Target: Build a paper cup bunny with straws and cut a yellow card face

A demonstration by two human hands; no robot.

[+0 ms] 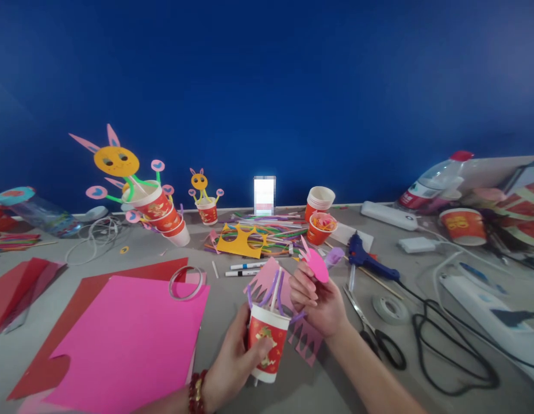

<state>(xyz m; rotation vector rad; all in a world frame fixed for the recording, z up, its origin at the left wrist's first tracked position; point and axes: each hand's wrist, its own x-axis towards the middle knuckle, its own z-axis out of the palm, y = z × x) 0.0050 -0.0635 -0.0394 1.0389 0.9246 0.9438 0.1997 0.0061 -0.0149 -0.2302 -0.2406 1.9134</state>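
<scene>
A red paper cup (269, 339) with a gold figure is held upright in my left hand (234, 356), its fingers wrapped round the side. Purple pipe cleaners (279, 290) and a white stick rise from its open top, and the stick's tip shows below the base. To the right and a little higher, my right hand (321, 302) pinches a pink paper disc (317, 265) with pointed ears. Pink cut paper (307, 339) with scalloped gaps lies on the table behind the cup.
Pink sheets (137, 339) lie at left under a tape ring (186, 283). Finished cup figures (150, 204) stand behind. On the right are a blue glue gun (370, 259), scissors (374, 333), a tape roll (391, 309) and a black cable (448, 368). Yellow cut paper (241, 241) lies at the back.
</scene>
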